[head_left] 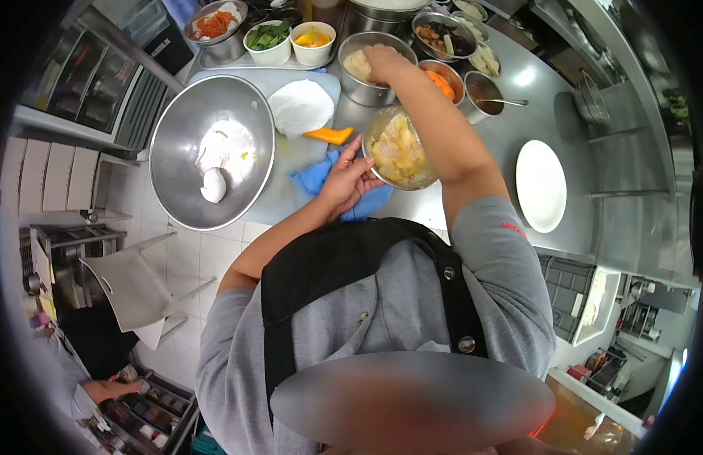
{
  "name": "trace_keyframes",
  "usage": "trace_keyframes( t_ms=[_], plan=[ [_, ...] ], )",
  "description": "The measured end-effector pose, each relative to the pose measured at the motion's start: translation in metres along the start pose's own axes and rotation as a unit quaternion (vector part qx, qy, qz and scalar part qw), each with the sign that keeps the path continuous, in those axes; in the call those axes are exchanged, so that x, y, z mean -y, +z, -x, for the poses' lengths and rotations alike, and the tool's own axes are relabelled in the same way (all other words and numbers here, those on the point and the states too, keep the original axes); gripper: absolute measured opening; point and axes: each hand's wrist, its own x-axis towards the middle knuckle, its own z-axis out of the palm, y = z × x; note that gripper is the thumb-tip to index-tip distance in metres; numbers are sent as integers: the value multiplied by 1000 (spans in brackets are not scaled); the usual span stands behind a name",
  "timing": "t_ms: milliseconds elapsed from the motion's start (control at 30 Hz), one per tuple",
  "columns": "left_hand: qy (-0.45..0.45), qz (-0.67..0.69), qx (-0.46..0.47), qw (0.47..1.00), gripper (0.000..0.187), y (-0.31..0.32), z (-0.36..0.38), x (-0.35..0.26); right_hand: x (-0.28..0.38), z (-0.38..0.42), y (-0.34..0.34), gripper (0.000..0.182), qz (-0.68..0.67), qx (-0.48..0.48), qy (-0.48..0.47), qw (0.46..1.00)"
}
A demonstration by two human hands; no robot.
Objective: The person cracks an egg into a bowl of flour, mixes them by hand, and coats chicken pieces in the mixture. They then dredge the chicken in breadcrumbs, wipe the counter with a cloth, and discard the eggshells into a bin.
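My left hand (349,180) grips the rim of a small metal bowl (429,179), thumb over the edge. Yellowish, wet-looking pieces (399,150) fill this bowl; they resemble raw meat in egg. My right hand (385,64) reaches into a metal pot (364,95) of pale beige, crumb-like stuff (356,64), and its fingers are hidden there. Under and beside my left hand lies a blue cloth (311,177). A yellow handle (330,136) pokes out next to a flat white piece (300,108) on the cutting board (279,203).
A large metal bowl (166,152) at the left holds white powder (226,145) and a white egg-shaped object (213,186). Behind stand tubs of green leaves (268,36) and yellow food (313,37). Rightward are a metal container with a spoon (484,97) and a white oval plate (541,186).
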Motion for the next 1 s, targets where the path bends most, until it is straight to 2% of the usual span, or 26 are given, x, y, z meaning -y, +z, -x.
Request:
trace_keyframes(
  t_ms=[133, 233, 367, 467, 500, 600, 667, 700, 800, 900, 1000],
  plan=[
    [-2, -2, -21, 1000, 59, 4, 1, -2, -20, -15, 8, 53, -30, -35, -10, 999],
    [5, 7, -22, 1000, 62, 7, -1, -3, -27, -12, -5, 48, -87, -67, 4, 994],
    [4, -20, -29, 999, 57, 12, -3, -4, -22, 20, -47, 62, -211, -74, 47, 974],
    [4, -24, -46, 999, 60, 20, -2, -6, -29, 57, -70, 61, -230, -92, 0, 969],
    [4, -32, -48, 998, 60, 19, -3, -5, -31, 75, -72, 50, -259, -115, -15, 959],
    [4, -55, -77, 996, 61, 31, 0, -3, -32, 131, -84, 49, -326, -26, -35, 944],
    [9, -75, -104, 992, 63, 40, 2, 1, -47, 143, -51, 48, -260, -35, -29, 965],
    [13, -87, -118, 989, 65, 43, 3, 4, -41, 161, -49, 47, -271, -28, -24, 962],
    [31, -105, -157, 982, 69, 61, 6, 11, -35, 181, -24, 47, -193, 15, 17, 981],
    [57, -111, -168, 978, 70, 67, 5, 17, -29, 190, -7, 45, -221, 6, 33, 975],
    [73, -116, -170, 976, 71, 71, 4, 23, -34, 184, 11, 42, -184, 5, 31, 982]
  ],
)
